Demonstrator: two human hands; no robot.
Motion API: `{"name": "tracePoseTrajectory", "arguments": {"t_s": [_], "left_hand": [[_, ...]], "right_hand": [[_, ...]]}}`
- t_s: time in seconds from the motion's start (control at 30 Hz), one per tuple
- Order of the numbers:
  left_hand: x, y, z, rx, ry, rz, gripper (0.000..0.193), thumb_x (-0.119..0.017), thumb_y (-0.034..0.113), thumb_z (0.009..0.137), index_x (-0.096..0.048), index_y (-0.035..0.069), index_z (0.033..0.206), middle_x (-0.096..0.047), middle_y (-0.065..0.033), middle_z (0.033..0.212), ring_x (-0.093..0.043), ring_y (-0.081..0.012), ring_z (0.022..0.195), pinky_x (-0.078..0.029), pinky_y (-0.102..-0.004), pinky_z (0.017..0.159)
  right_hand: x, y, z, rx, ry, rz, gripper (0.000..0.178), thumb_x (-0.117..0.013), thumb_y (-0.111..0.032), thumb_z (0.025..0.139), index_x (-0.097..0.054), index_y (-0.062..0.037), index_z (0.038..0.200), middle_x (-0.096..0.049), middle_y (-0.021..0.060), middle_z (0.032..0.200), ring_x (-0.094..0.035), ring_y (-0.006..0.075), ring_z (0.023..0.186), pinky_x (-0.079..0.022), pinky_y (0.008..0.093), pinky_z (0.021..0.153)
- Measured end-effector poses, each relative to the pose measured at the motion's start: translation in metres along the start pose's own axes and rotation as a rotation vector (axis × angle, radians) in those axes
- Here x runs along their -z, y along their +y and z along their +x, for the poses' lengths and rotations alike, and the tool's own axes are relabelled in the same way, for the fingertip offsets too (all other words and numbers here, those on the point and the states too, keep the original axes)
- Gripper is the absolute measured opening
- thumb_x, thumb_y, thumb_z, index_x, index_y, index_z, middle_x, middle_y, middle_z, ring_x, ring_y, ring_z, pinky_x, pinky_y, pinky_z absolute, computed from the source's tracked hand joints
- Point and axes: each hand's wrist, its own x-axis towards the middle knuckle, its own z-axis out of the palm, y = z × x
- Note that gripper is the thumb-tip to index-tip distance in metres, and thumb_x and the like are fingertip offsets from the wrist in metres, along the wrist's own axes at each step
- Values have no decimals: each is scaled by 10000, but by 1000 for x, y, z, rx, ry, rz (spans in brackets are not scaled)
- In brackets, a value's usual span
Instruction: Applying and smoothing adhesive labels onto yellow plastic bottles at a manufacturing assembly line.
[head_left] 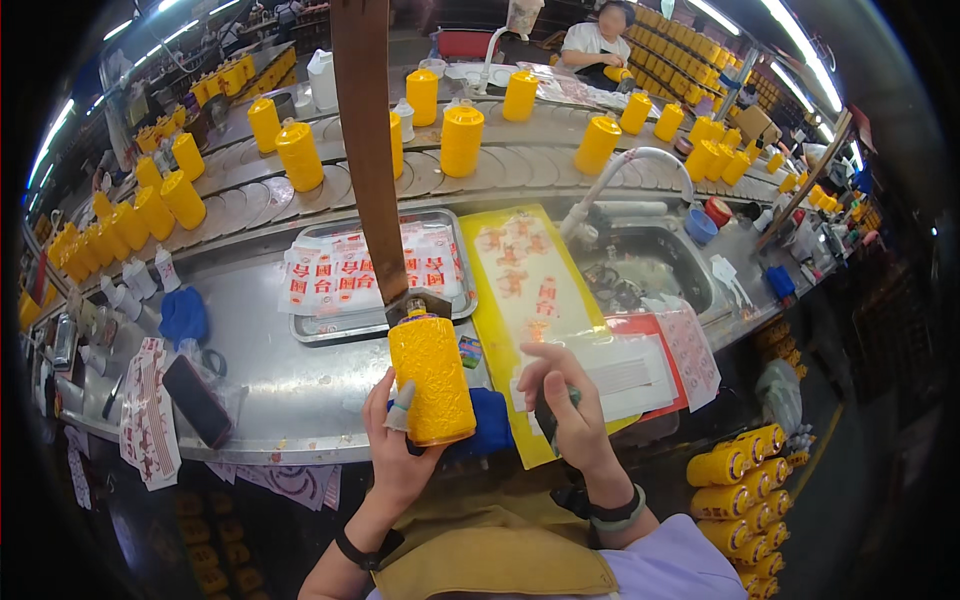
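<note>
My left hand (402, 462) is closed round the lower side of a yellow embossed bottle (433, 375), a grey finger cot (400, 408) on one digit. The bottle tilts slightly, its neck at the metal bracket on the lower end of a brown upright bar (368, 150). To the bottle's right, my right hand (585, 425) is curled round a small dark thing (546, 412), mostly hidden by the fingers. That hand is above the near part of a yellow board (497, 300), which bears a translucent sheet and red-printed decals (548, 300).
Behind the bottle lies a metal tray (318, 333) with red-printed sheets (330, 270). A sink (650, 245) with a curved tap (640, 158) is at right. A phone (197, 400) lies at left. Yellow bottles (298, 155) stand along a slatted conveyor (520, 160); a person (597, 42) sits beyond.
</note>
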Motion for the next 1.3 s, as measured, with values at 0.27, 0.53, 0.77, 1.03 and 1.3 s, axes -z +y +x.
{"name": "tracePoseTrajectory", "arguments": {"t_s": [0.27,0.53,0.77,1.03,1.3], "left_hand": [[-6,-3,7,458,-130,-632,1064,-995,187,656,-381,5,1506,-544,-190,1405,-581,-306,1286,-470,-428,1086],[0,-6,15,276,-153,-216,1096,-999,199,643,-369,0,1517,-565,-153,1379,-583,-280,1265,-462,-405,1086],[-2,-12,8,484,-171,-345,1075,-957,216,695,-346,-22,1547,-546,-213,1437,-543,-331,1334,-417,-415,1122],[1,-5,7,470,-167,-355,1002,-944,181,710,-403,-21,1529,-579,-201,1425,-601,-303,1278,-466,-391,1075],[10,7,13,371,-124,-225,1083,-977,246,667,-389,-36,1531,-574,-208,1419,-546,-354,1298,-419,-433,1115]], "right_hand": [[3,0,17,-11,-6,25,394,-453,-289,1124,-539,12,1363,-579,45,1008,-539,98,854,-473,253,793],[11,13,34,-82,60,-40,313,-474,-201,1110,-596,22,1291,-559,50,1033,-558,111,857,-482,265,793],[9,14,35,-187,47,-167,270,-524,-170,1080,-652,29,1209,-632,64,980,-565,104,837,-474,267,773],[-6,37,12,-301,-95,-311,292,-601,-112,1022,-643,-7,1291,-703,93,1018,-618,154,910,-497,305,838],[-19,45,8,-183,-188,-354,294,-592,-99,1017,-643,26,1278,-699,212,1149,-681,325,1082,-511,376,950]]}}
